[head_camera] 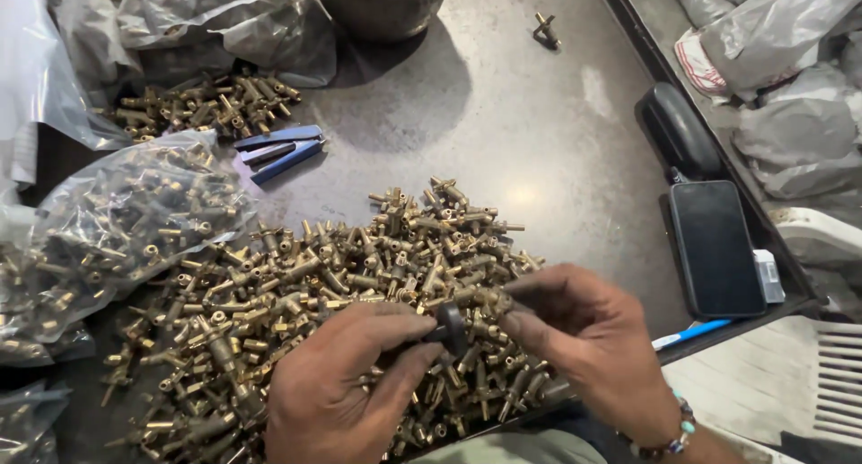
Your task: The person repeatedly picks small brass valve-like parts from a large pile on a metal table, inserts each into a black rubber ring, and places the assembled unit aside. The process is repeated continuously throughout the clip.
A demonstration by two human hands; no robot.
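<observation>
Brass fittings (341, 284) lie heaped on the dark table (539, 132). Near its front edge, the left hand (337, 392) pinches a small black knob (452, 328), while the right hand (588, 338) has its fingers clamped on one brass fitting (485, 300) pressed against it.

Both hands' fingers (422, 325) on a black knob (452, 328) over heaped brass fittings (359, 275)

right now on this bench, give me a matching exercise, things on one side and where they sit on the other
Things:
1. blue stapler
2. phone
3. blue pen
4. lone brass fitting

Places:
A. far side of the table, by itself
B. right edge, dark screen up
C. between the far small heap and the big heap
D. near right edge, below the phone

Pairs: 1-C, 2-B, 3-D, 4-A
</observation>
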